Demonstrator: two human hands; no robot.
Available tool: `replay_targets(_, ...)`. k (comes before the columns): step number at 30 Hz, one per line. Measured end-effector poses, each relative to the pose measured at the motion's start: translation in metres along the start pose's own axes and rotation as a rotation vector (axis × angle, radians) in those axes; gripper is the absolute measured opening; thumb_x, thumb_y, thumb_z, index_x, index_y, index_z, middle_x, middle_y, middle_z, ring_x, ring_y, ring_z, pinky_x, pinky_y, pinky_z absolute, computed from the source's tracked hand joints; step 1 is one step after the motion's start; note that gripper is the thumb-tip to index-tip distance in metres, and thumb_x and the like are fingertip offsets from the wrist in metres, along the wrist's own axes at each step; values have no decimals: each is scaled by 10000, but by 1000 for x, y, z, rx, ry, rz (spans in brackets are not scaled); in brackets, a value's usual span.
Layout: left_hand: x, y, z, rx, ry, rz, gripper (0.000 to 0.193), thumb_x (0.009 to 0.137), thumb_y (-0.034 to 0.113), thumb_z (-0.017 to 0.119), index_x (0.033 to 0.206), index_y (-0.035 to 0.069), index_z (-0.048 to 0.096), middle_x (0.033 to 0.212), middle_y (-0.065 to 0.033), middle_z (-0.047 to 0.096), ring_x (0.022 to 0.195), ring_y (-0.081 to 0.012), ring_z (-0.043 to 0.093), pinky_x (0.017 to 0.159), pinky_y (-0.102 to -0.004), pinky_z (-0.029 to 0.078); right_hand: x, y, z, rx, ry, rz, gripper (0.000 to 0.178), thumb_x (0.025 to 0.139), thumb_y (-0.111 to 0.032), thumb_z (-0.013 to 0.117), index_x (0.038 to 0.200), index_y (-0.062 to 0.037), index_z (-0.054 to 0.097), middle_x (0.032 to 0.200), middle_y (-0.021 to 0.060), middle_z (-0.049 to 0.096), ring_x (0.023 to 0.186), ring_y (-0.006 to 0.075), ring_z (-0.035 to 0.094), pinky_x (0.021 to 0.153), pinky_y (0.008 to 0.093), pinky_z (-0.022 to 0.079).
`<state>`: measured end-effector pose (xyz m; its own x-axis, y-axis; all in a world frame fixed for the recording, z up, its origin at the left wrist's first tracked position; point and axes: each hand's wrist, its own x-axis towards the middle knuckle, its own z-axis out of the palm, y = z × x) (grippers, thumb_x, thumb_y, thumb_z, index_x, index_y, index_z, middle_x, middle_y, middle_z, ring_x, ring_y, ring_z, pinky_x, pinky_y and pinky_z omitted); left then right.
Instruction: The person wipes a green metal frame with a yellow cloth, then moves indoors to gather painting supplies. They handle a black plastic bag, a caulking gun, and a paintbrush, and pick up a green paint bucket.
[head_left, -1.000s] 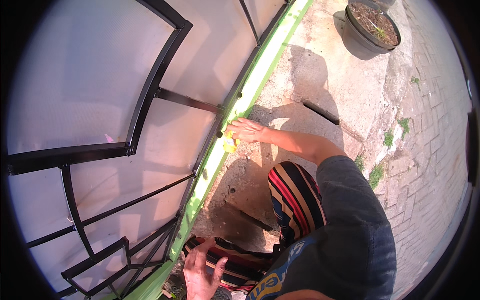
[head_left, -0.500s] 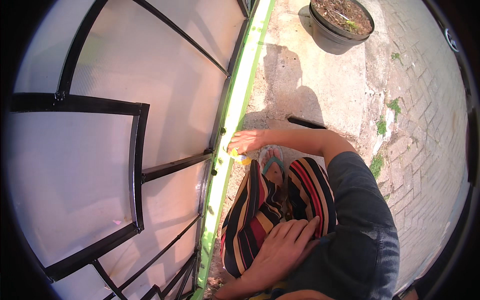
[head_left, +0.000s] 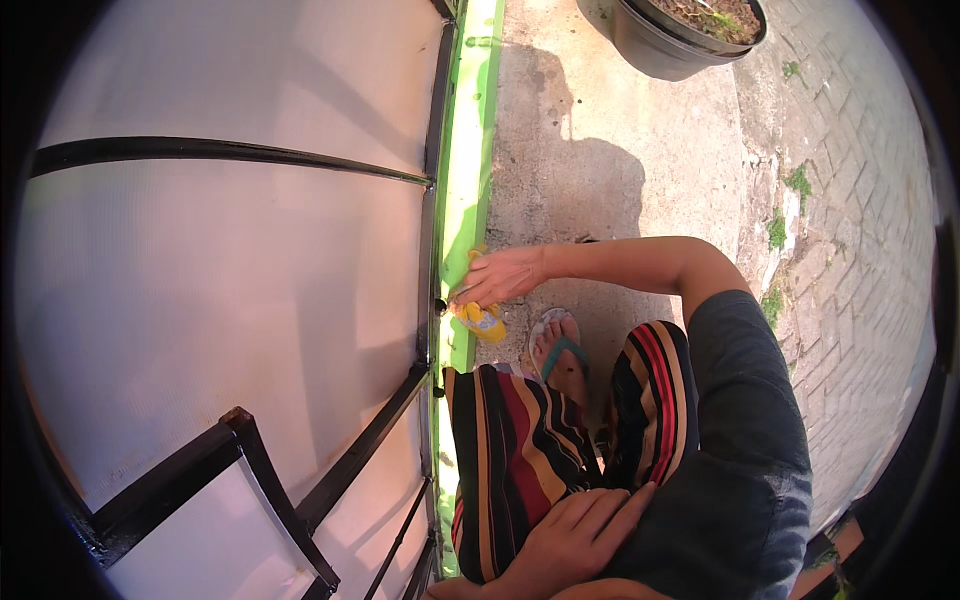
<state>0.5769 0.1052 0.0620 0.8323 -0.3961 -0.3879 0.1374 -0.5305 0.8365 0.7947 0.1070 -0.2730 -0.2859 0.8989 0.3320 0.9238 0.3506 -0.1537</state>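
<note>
My right hand [head_left: 500,277] reaches across to the left and is closed on a bunched yellow cloth [head_left: 484,322] with a pale bluish pattern. It presses the cloth against the green ledge [head_left: 458,225] at the foot of a black-framed panel wall. Part of the cloth hangs over the ledge's side; the rest is hidden under my fingers. My left hand [head_left: 565,540] lies on my striped trousers [head_left: 515,430], holding nothing, its fingers stretched out.
Translucent panels [head_left: 270,270] in black metal bars [head_left: 370,450] fill the left side. A black plant pot [head_left: 665,45] with soil stands on the concrete [head_left: 680,130] ahead. Paving with weeds [head_left: 797,183] runs along the right. My sandalled foot [head_left: 562,350] is close to the ledge.
The view has shifted, so the wall and pot sit differently. My right hand remains at the ledge with the cloth, more of which shows now. My left hand stays on my lap.
</note>
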Motion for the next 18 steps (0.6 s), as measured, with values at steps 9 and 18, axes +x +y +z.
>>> replay_targets(9, 10, -6, -19, -30, -52, -76, 808, 647, 364, 695, 1316, -19, 452, 1150, -164, 521, 1102, -329, 494, 967, -399, 396, -84, 202, -69, -554, 416, 1275, 345, 762, -76, 609, 1093, -153, 671, 1026, -23, 605, 918, 200, 520, 815, 342, 408)
replay_targets(18, 78, -15, -50, -393, 24, -299, 464, 795, 99, 700, 1231, 70, 547, 988, -139, 609, 848, -271, 622, 737, -358, 514, -53, 134, -24, -146, 61, 321, 391, 752, -143, 599, 1141, -169, 610, 1306, -58, 486, 1038, 150, 494, 888, 295, 400)
